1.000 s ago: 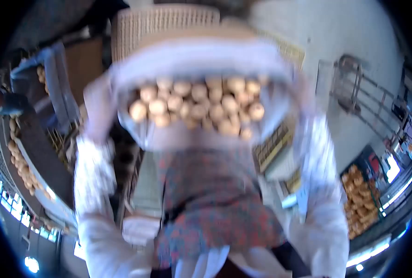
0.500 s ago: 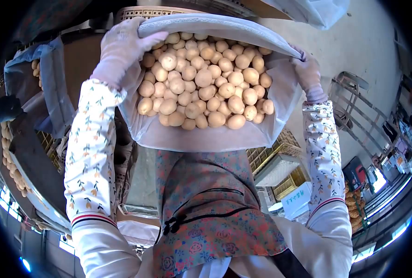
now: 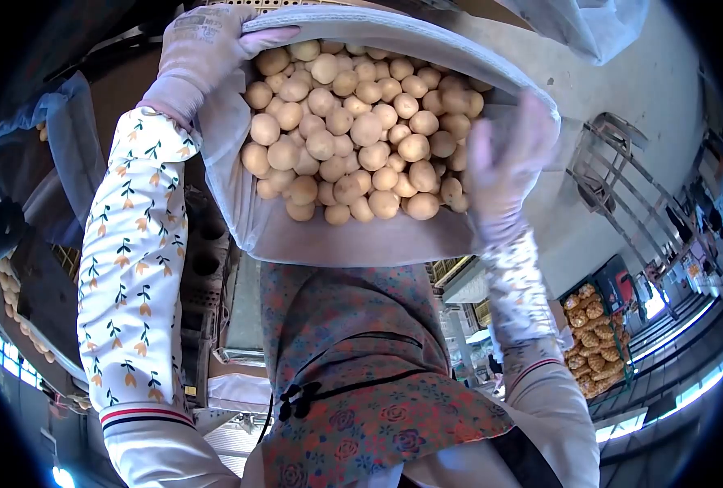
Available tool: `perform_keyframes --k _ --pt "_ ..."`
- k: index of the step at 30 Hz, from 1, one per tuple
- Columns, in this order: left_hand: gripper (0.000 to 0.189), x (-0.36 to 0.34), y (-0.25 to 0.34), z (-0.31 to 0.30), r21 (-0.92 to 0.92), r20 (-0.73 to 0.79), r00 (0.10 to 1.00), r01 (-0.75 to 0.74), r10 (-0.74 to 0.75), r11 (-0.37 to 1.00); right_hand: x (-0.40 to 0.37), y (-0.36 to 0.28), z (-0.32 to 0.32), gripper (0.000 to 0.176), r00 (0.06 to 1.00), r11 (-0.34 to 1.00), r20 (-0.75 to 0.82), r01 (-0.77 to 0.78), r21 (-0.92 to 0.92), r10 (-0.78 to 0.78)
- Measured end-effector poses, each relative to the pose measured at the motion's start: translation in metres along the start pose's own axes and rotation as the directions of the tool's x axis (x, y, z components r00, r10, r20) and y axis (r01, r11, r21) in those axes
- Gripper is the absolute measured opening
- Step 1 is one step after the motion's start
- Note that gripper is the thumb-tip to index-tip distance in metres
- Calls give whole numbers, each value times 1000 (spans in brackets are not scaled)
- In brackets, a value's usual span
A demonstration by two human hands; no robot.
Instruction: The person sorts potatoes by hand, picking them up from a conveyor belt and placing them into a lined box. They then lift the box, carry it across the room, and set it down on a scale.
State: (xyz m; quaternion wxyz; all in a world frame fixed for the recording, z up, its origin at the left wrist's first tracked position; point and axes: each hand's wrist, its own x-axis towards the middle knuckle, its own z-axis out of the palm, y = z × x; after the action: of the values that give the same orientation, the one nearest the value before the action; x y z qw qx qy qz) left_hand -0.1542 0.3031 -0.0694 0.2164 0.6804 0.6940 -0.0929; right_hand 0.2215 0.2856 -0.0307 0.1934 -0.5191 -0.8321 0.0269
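Many round, pale brown potatoes (image 3: 360,134) fill a white cloth-like liner (image 3: 369,241) in front of me. My left hand (image 3: 201,53), in a pale glove, is closed on the liner's far left rim, with the thumb lying over the inner side. On the right, my gloved right hand (image 3: 509,167) is smeared by motion. It is inside the liner's right side, beside the potatoes, with thumb and fingers apart and nothing seen between them. The liner's far rim arches up behind the potatoes.
At the left hangs another pale liner (image 3: 67,150). A metal frame cart (image 3: 629,191) stands on the floor to the right. Lower right is a pile of filled net bags (image 3: 595,342). Another white plastic sheet (image 3: 593,28) is at the top right.
My right hand has let go of the right rim and moved inward over the liner's right side. My left hand, still on the rim, has shifted slightly up and left in view.
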Motion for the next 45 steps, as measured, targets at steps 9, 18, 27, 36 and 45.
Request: perform_keyframes --k 9,18,27,36,45 --pt "58 -4 13 -6 -12 21 1000 5 -5 1000 -66 -121 97 51 842 930 538 -175 322 -28" --pt "57 -4 5 7 -1 -114 993 -26 26 1000 -26 -111 118 30 982 906 183 -121 406 50" --pt "61 -7 18 -7 -5 -29 1000 12 -12 1000 -36 -134 126 34 693 946 671 -320 -42 264" --pt "56 -6 6 5 73 -117 993 -19 28 997 -125 -173 50 38 834 905 538 -127 406 -124" --pt "58 -7 15 -3 -11 -72 997 19 -20 1000 -58 -31 39 35 722 959 673 -276 67 161"
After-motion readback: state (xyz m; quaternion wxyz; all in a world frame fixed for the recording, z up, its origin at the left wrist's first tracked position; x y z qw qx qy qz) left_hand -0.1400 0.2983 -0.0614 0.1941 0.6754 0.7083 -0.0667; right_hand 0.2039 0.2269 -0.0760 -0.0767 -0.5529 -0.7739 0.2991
